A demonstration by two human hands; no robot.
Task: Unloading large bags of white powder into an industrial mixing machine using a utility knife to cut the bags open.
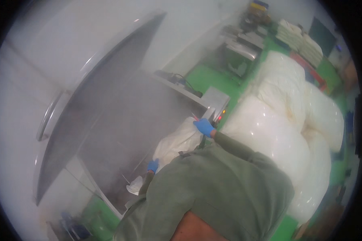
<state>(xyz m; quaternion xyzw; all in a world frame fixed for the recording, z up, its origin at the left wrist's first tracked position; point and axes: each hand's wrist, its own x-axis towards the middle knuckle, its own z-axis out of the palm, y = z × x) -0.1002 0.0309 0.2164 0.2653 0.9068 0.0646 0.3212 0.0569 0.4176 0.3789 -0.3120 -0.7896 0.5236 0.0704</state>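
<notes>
At far left, a raised lid (104,70) leaves the machine's bed (120,120) exposed. The left hand (153,165) touches a white bag (177,141), perhaps steadying it; I cannot tell whether its grip is clenched. The bag lies along the bed's near edge; the right hand's (204,127) grip clasps a slim red tool (195,117), left of plump sacks (283,128).

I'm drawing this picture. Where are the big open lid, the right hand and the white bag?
Lid (108,68), head view: dark inner face.
Right hand (204,127), head view: middle of the blue glove.
White bag (179,141), head view: its visible middle.
</notes>
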